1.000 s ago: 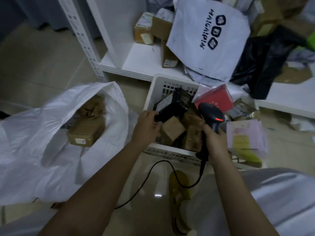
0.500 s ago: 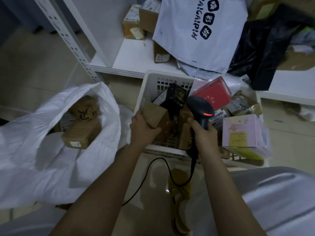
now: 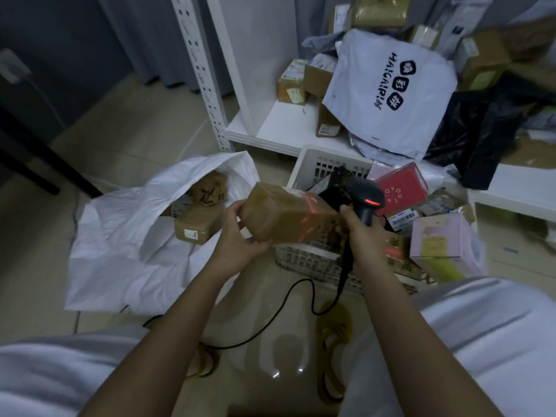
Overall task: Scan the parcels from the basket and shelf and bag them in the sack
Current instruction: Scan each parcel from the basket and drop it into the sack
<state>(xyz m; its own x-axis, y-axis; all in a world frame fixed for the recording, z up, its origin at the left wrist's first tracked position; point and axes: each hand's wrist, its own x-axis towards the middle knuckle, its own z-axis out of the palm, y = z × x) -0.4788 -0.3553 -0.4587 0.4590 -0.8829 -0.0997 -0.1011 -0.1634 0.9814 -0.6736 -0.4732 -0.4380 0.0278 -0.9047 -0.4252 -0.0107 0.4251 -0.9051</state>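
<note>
My left hand [image 3: 237,239] grips a brown box [image 3: 285,215] by its near left end, thumb on the side, fingers curled under it. The box is up in the air, tilted, between the sack [image 3: 126,236] and the basket [image 3: 316,164], and touches neither. A red scan line glows across the box's right end, beside a white label.

My right hand [image 3: 361,233] is clamped round the handle of a black scanner [image 3: 365,200], whose head points at the box from just beside it. A red light shows on the scanner's top. Its cable [image 3: 294,299] loops down to the floor between my legs.

The sack lies open on the floor to my left, with 2 brown boxes [image 3: 198,224] showing in its mouth. The basket, white and slotted, sits in front of me, heaped with parcels, a red box [image 3: 403,188] and a pink box [image 3: 439,239] among them. Behind it the white shelf [image 3: 285,127] carries more boxes and a white mailer bag [image 3: 391,94] with black print.
</note>
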